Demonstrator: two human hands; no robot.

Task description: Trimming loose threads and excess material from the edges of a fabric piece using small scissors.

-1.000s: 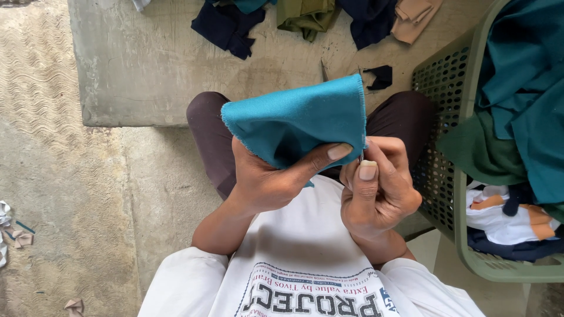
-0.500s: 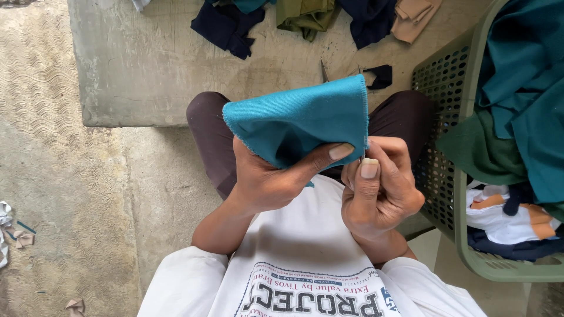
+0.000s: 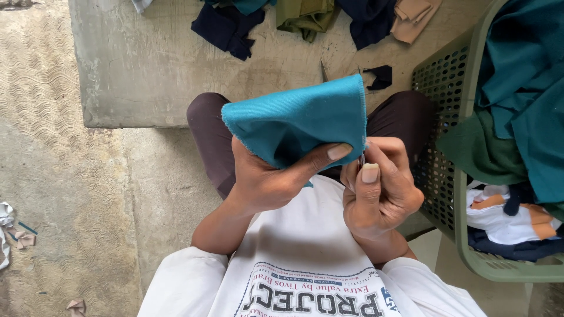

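My left hand (image 3: 267, 182) grips a folded piece of teal cloth (image 3: 294, 117) from below, thumb pressed across its lower edge, holding it up above my lap. My right hand (image 3: 382, 194) is closed beside the cloth's lower right corner. Its thumb and fingers pinch a small thin metal item (image 3: 362, 159) that touches the cloth's edge. What the item is I cannot make out. Both hands sit close together over my dark trousers (image 3: 205, 135) and white printed shirt (image 3: 305, 264).
A green perforated plastic basket (image 3: 446, 176) stands at my right, filled with teal, green, white and navy garments. Navy, olive and tan cloth pieces (image 3: 305, 14) lie on a concrete slab (image 3: 147, 64) ahead. Small scraps (image 3: 17, 235) litter the floor at left.
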